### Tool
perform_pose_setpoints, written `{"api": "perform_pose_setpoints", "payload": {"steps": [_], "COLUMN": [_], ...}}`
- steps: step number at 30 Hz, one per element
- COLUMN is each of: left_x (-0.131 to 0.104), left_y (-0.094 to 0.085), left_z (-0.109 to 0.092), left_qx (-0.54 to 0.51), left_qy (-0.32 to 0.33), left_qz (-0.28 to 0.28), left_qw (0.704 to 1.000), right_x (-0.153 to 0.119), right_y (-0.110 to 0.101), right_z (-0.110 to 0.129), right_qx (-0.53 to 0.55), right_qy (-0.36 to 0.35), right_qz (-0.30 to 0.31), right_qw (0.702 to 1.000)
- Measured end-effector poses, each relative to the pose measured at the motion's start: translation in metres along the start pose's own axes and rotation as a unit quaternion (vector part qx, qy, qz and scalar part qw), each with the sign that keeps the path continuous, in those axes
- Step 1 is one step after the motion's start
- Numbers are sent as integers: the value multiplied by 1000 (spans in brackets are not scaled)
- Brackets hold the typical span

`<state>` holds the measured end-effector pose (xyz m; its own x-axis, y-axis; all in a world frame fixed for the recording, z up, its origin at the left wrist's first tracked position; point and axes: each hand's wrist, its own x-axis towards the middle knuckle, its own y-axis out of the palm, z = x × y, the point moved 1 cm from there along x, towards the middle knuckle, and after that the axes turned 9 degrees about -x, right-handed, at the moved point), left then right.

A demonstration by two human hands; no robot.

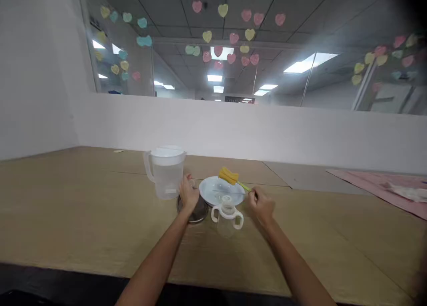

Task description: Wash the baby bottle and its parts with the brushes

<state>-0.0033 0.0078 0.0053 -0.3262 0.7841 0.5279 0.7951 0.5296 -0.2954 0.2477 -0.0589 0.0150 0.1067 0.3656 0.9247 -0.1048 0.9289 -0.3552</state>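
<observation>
My right hand (262, 206) is closed around the green handle of a sponge bottle brush (228, 175). The brush's yellow head is over the far rim of a white bowl (208, 195). My left hand (188, 195) is above a dark round tray (201, 211), its fingers curled. Something small, clear and reddish shows past those fingers, too blurred to name. Between my hands, in front of the bowl, a clear bottle (226, 226) with two white handles stands upright. Just left of my left hand is a translucent pitcher (168, 177) with a white lid.
A brown-covered table (83, 217) stretches out on both sides, its front edge nearest me. At the far right a pink cloth (376, 183) lies with a whitish item (408, 191) on it. Behind the table rises a white wall (233, 130) with a window above.
</observation>
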Motion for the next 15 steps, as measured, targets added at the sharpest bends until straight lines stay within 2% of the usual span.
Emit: {"api": "perform_pose_setpoints", "payload": {"steps": [2, 4, 7, 9, 12, 15], "left_x": [0, -1, -4, -6, -13, -24], "left_y": [4, 6, 3, -3, -9, -2], "left_z": [5, 8, 2, -8, -29, -45], "left_qx": [-9, -16, -21, -17, -9, 25], "left_qy": [-18, -23, -5, 40, 149, 243], "left_qz": [63, 102, 118, 90, 64, 172], "left_qw": [998, 994, 993, 995, 987, 954], "right_x": [-1, -1, -1, -1, -1, 0], "right_y": [0, 1, 2, 3, 5, 6], "right_z": [0, 0, 1, 1, 1, 2], "right_qx": [-3, -5, -8, -9, -10, -15], "right_qy": [-4, -6, -3, 2, 6, 11], "right_qz": [6, 13, 27, 33, 42, 49], "right_qw": [1000, 1000, 1000, 999, 999, 999]}}
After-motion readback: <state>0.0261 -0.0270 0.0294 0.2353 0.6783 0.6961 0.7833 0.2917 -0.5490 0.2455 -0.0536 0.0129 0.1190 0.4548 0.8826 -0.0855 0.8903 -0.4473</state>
